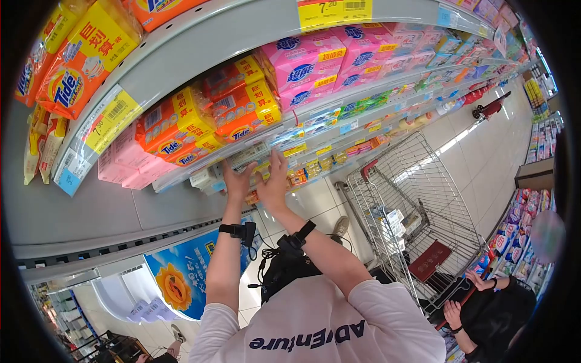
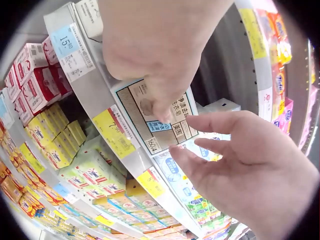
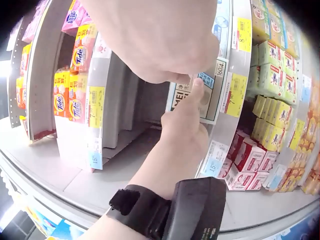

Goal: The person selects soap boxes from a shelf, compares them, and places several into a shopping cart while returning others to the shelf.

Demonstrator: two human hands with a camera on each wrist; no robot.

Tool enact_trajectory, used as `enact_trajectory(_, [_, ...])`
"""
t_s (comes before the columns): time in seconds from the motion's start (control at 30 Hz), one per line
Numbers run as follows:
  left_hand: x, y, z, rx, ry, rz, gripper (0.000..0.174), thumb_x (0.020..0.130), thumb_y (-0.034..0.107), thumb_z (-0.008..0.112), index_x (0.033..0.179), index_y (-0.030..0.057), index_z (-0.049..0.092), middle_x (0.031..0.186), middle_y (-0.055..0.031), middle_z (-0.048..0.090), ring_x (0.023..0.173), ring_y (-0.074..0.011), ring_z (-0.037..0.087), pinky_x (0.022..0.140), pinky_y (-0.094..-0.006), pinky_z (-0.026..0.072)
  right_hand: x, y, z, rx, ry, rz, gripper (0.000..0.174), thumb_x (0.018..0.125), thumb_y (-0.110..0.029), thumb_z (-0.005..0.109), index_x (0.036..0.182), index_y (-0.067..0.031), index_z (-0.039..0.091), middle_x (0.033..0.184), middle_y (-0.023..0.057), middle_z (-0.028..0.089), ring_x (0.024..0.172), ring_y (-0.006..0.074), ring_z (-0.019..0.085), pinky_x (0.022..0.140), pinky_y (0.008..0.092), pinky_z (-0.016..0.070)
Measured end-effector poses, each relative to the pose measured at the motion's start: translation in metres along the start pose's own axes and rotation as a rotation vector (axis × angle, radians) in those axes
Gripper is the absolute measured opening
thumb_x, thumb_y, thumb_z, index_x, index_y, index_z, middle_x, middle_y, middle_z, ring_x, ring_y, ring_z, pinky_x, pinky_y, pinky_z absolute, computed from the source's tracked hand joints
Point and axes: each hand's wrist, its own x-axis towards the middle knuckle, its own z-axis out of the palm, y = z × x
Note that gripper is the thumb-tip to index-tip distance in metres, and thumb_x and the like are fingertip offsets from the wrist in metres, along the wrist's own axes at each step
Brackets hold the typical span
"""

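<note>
A beige soap pack (image 2: 150, 115) with brown stripes and Chinese lettering lies along the shelf front. Its face is partly covered by both hands. My left hand (image 2: 155, 50) grips one end, thumb on the printed face; its other fingers are mostly hidden. At the opposite end is my right hand (image 2: 245, 165), fingers spread and fairly straight, with the fingertips at the pack's edge. In the head view, the left hand (image 1: 237, 183) and right hand (image 1: 274, 184) are side by side below orange Tide packs (image 1: 181, 130).
Pink detergent packs (image 1: 302, 66) stand farther along the shelf. Yellow price tags (image 2: 114, 134) line its front. Behind me on the right is a wire shopping cart (image 1: 417, 206), with another person's hands (image 1: 454, 314) at its handle. A blue sign (image 1: 187, 272) is at the lower left.
</note>
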Motion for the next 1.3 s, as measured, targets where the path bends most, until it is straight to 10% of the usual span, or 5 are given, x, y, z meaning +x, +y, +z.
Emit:
enact_trajectory(0.43, [0.013,-0.032,-0.001,0.092,-0.01,0.031,0.077,0.073,0.004,0.082,0.134,-0.0096,0.037,0.107,-0.0158,0.069,0.092,-0.0201,0.067,0.086,-0.0325,0.0531,-0.002,0.018,0.004,0.148,-0.354,0.112,0.08,0.08,0.0,0.065,0.151,-0.0039,0.028,0.162,0.0195,-0.002,0.15,0.0352,0.011,0.115,0.0434,0.0325])
enact_trajectory(0.63, [0.009,-0.034,0.002,0.121,0.022,-0.073,0.082,0.073,0.017,0.085,0.135,-0.0116,0.04,0.11,-0.0206,0.068,0.1,-0.0255,0.066,0.092,-0.0359,0.0489,0.006,0.012,-0.017,0.182,-0.423,0.084,0.07,0.081,-0.007,0.064,0.145,0.0032,0.036,0.16,0.0271,0.008,0.147,0.0408,0.016,0.115,0.0414,0.029])
enact_trajectory(0.77, [0.008,-0.048,0.005,0.25,0.12,0.076,0.071,0.076,0.023,0.084,0.13,-0.0067,0.049,0.114,-0.0204,0.067,0.103,-0.0282,0.065,0.093,-0.0393,0.0482,0.001,0.027,-0.031,0.049,-0.543,0.159,0.058,0.082,-0.019,0.069,0.135,-0.0021,0.052,0.148,0.0222,0.042,0.141,0.0342,0.036,0.113,0.0406,0.0321])
enact_trajectory(0.97, [0.006,-0.054,0.004,0.333,0.068,-0.041,0.049,0.079,0.019,0.082,0.113,-0.009,0.059,0.113,-0.0192,0.067,0.098,-0.0244,0.065,0.089,-0.0384,0.0496,0.002,0.069,-0.125,0.191,-0.812,0.203,0.05,0.088,-0.029,0.067,0.127,0.0002,0.058,0.127,0.0161,0.061,0.11,0.0267,0.062,0.091,0.0358,0.051])
enact_trajectory(1.3, [0.015,-0.068,0.003,0.439,0.205,0.021,0.056,0.079,0.012,0.083,0.123,-0.0067,0.053,0.121,-0.0175,0.063,0.104,-0.0211,0.062,0.094,-0.036,0.0502,-0.023,0.105,-0.478,0.131,-0.361,0.467,0.054,0.091,-0.028,0.068,0.135,-0.0022,0.053,0.129,0.01,0.061,0.112,0.0205,0.061,0.096,0.0341,0.0475])
